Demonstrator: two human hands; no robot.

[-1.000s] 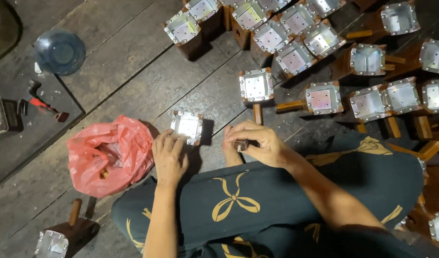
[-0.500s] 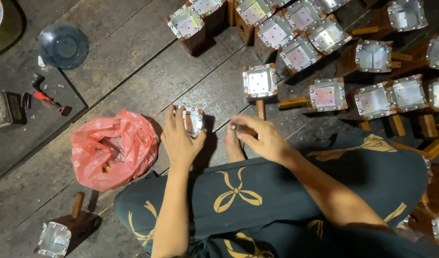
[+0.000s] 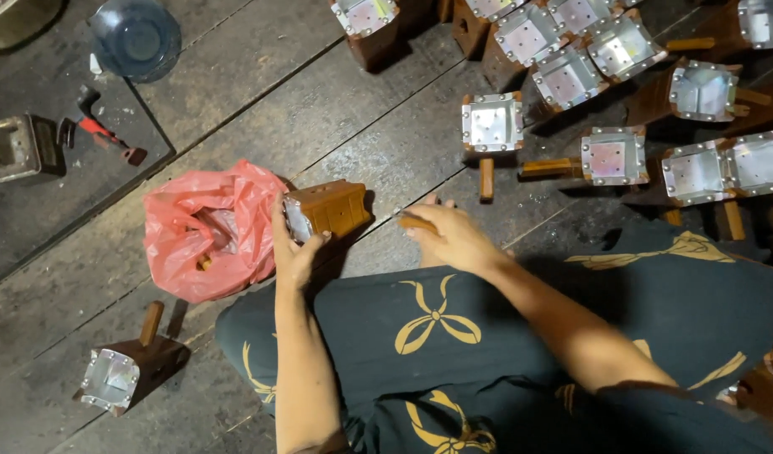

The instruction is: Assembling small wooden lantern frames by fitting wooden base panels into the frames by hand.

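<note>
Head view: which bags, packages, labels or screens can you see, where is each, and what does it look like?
Red plastic bag: on the wooden floor, beside the left hand; crumpled, open, small pieces inside.
Clear plastic tub: upper left; round, bluish.
No labels, signs or screens visible.

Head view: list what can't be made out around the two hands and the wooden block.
- Small wooden piece under the right hand: the fingers cover most of it, so its shape is unclear.
- Wooden block in the left hand: the palm hides part of its metal face.
- Red plastic bag: folds hide most of the contents.
- Blocks at the right edge: cut off by the frame.
</note>
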